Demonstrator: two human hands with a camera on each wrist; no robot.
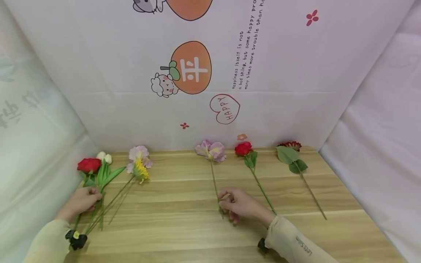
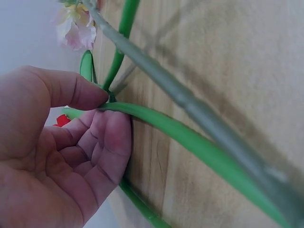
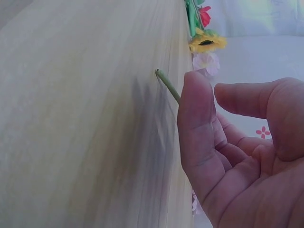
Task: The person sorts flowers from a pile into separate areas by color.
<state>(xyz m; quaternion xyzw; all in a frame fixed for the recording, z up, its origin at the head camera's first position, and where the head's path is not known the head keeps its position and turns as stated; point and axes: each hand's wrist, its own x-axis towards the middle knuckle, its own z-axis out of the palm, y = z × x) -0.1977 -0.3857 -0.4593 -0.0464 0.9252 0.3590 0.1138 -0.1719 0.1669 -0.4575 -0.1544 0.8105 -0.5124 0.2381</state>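
Note:
At the left of the table, my left hand point(image 1: 82, 200) pinches a green stem point(image 2: 142, 113) between thumb and fingers. That stem appears to belong to the white tulip point(image 1: 106, 157) with long green leaves. Beside it lie a red rose point(image 1: 89, 165), a yellow sunflower point(image 1: 141, 171) and a pale pink-purple flower point(image 1: 139, 152). My right hand point(image 1: 238, 205) is at the lower stem of a purple flower point(image 1: 211, 150) in the middle. In the right wrist view its thumb and forefinger stand apart, and the stem end point(image 3: 166, 84) shows behind the fingers.
A second red rose point(image 1: 244, 149) lies to the right, its stem running beneath or behind my right forearm. Farther right is a dark red flower point(image 1: 292, 146) with broad leaves. White printed cloth point(image 1: 279, 109) walls the wooden table point(image 1: 171, 226) at back and sides.

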